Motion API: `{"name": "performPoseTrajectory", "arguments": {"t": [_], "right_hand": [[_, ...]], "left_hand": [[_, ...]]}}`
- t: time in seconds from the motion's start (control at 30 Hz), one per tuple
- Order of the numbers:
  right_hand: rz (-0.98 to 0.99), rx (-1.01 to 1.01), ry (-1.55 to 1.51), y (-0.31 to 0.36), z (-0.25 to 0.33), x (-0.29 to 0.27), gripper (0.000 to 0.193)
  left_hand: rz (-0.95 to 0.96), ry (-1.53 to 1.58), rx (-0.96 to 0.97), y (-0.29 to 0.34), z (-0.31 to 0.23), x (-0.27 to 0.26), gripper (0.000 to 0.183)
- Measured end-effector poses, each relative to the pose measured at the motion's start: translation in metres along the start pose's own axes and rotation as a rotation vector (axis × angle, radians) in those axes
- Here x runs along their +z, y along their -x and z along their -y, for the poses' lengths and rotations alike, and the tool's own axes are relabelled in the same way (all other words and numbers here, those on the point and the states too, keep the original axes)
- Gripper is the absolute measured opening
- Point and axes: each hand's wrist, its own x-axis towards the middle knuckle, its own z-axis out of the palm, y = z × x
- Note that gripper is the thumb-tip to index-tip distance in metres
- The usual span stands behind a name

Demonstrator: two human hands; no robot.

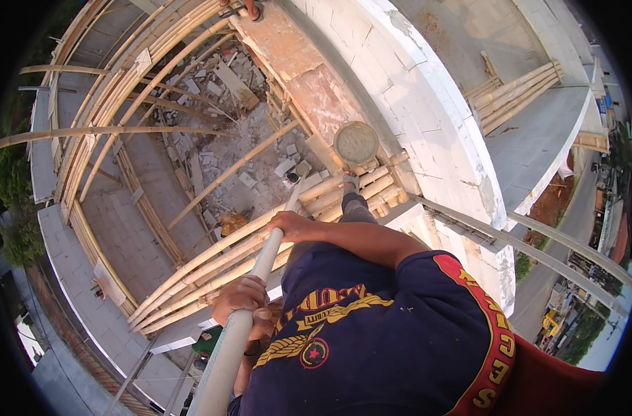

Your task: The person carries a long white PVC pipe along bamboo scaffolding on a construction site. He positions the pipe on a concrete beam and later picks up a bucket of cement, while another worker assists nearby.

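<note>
Above bamboo poles [375, 187], two-handed grip [241, 301] [289, 225] around grey pipe [264, 259]

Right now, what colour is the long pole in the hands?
The long pole is pale greyish white, clearest in the head view.

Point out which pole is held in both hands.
The smooth grey pole: the left hand and right hand both grip it; neither holds the yellowish bamboo poles.

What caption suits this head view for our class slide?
Left hand and right hand gripping a long pale pipe above bamboo poles, with a round tub of grey mix beyond.
</note>
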Motion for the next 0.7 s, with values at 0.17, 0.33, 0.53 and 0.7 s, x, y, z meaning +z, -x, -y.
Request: {"name": "performPoseTrajectory", "arguments": {"t": [0.17,0.33,0.53,0.7], "right_hand": [[-0.07,-0.029,-0.023,0.009,-0.006,0.004,0.023],[0.024,0.014,-0.036,0.016,-0.007,0.006,0.023],[0.074,0.007,0.011,0.017,-0.017,0.003,0.027],[0.135,0.052,-0.029,0.031,-0.033,-0.001,0.018]], "left_hand": [[0.016,-0.005,-0.033,0.006,0.01,0.006,0.022],[0.091,0.002,-0.019,0.009,0.002,0.003,0.023],[0.192,-0.031,-0.17,0.01,0.017,0.005,0.022],[0.25,-0.18,-0.328,0.024,0.039,0.012,0.019]]}}
